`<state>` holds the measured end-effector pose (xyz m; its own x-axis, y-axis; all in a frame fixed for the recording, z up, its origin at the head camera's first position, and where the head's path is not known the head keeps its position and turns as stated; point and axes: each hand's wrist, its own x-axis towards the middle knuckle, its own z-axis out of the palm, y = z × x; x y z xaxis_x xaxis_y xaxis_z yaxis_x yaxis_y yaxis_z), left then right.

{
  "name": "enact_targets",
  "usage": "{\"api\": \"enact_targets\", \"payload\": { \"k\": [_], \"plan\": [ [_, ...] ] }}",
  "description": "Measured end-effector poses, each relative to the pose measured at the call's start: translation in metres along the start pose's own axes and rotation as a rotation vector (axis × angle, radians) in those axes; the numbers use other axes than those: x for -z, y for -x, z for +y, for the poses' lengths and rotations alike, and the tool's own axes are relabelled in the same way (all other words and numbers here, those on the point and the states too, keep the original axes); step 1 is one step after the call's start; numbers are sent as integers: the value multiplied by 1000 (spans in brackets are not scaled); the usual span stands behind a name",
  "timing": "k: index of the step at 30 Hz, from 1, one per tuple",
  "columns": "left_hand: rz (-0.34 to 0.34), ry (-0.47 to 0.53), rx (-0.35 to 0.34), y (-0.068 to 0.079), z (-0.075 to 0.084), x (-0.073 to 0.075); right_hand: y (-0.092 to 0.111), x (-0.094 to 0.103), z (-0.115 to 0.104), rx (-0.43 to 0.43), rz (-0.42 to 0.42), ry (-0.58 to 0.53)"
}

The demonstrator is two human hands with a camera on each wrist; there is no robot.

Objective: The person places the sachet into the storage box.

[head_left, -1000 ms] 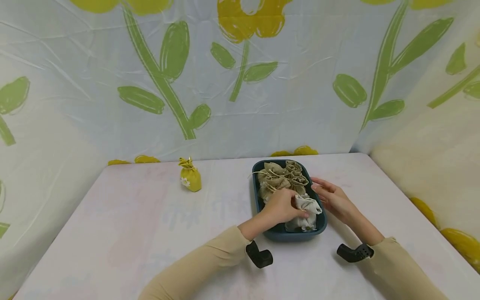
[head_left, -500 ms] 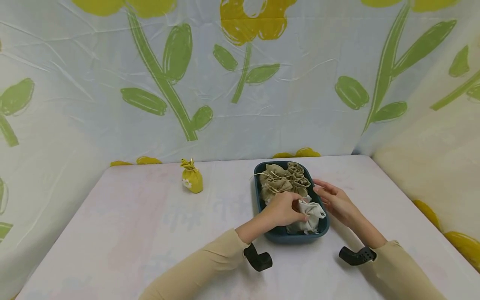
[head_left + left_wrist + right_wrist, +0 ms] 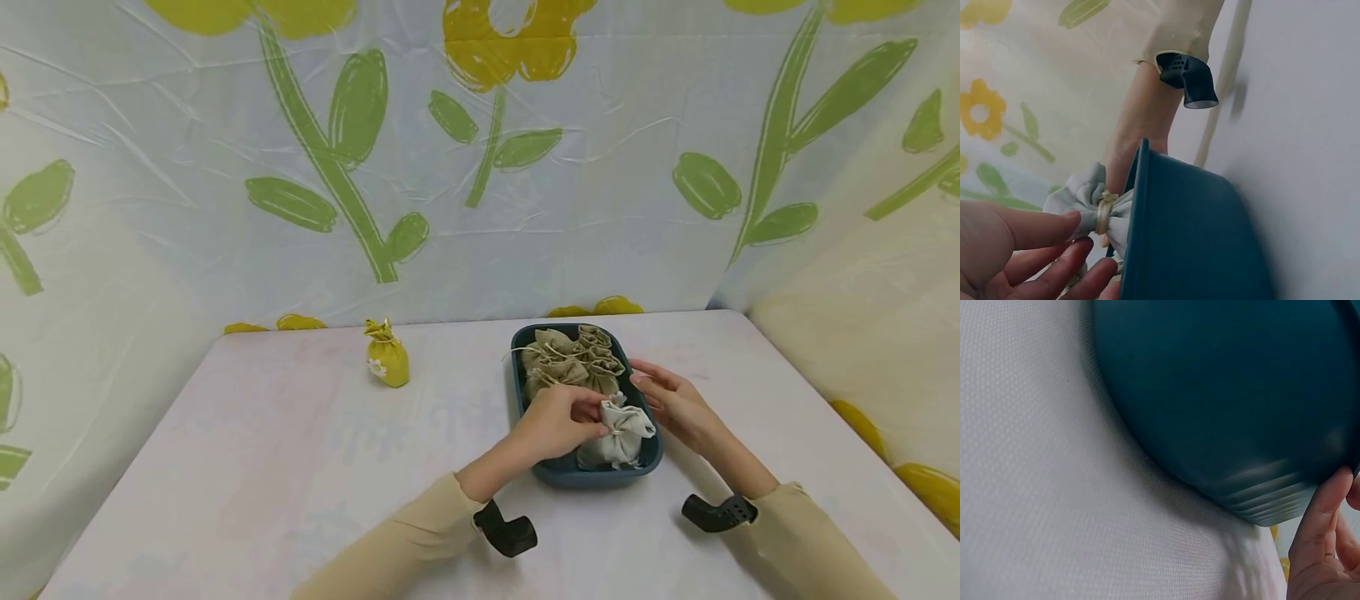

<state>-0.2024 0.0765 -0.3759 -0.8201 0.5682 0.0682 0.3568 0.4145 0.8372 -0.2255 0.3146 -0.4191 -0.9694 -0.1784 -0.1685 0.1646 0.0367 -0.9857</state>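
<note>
A pale grey-white drawstring pouch (image 3: 617, 442) stands in the near end of a dark blue bin (image 3: 592, 478), its neck tied with cream cord. My left hand (image 3: 558, 423) is beside the pouch's gathered top; thumb and fingertips are parted at its left edge. In the left wrist view, the thumb (image 3: 1044, 228) lies against the cloth. Across the bin, my right hand (image 3: 678, 408) rests its fingertips against the right wall near the rim. The right wrist view shows those fingers (image 3: 1322, 515) fairly straight on the bin's side. Several tan pouches (image 3: 566, 358) fill the far end.
A small yellow pouch (image 3: 387, 358) with a white flower stands alone on the left of the white-covered table (image 3: 315, 450). A flower-printed cloth (image 3: 600, 208) hangs behind the table. Black camera mounts (image 3: 506, 529) are on both wrists.
My left hand has drawn slightly left, off the white pouch's neck, and more of the pouch now shows. The right hand keeps its place at the bin. The head view has shifted a little.
</note>
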Motion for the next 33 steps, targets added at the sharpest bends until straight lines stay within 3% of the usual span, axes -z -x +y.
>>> {"api": "enact_targets", "payload": {
  "k": [9,15,26,33],
  "plan": [
    [80,113,-19,15,-2,18,0,1,0,4,0,-25],
    [137,130,-26,23,-10,31,-1,-1,-2,6,-10,-55],
    [224,106,-26,45,-36,61,-2,0,-1,4,-14,-42],
    [330,125,12,62,-60,82,0,1,0,2,-29,-49]
  ]
}}
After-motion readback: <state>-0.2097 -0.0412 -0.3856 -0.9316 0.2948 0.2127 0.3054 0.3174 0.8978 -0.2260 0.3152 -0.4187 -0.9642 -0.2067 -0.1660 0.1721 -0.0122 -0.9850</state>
